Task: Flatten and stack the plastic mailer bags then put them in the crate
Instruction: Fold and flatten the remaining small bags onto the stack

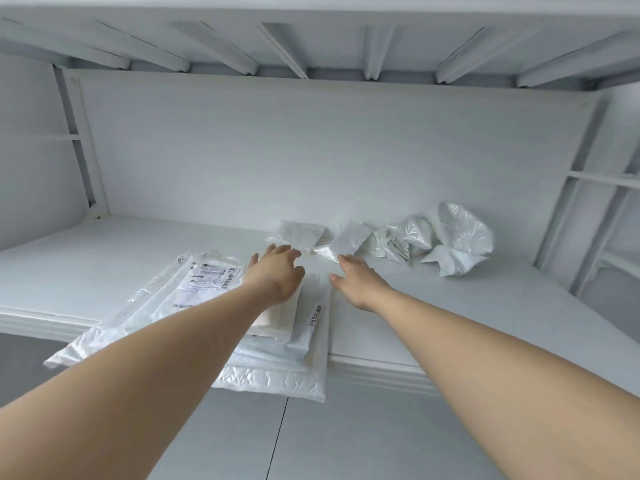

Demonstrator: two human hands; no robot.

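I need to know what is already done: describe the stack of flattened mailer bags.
The stack of flattened mailer bags lies on the white shelf, its near end overhanging the front edge. Glossy white plastic, some with printed labels, layered unevenly and fanned left. The left hand is over its far end; contact is unclear.

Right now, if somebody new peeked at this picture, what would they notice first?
Probably the two bare arms reaching forward over the white table, the left hand and right hand both open with fingers spread. Next, the flat stack of mailer bags under the left arm, hanging over the table's near edge. Then the crumpled bags bunched against the back wall on the right.
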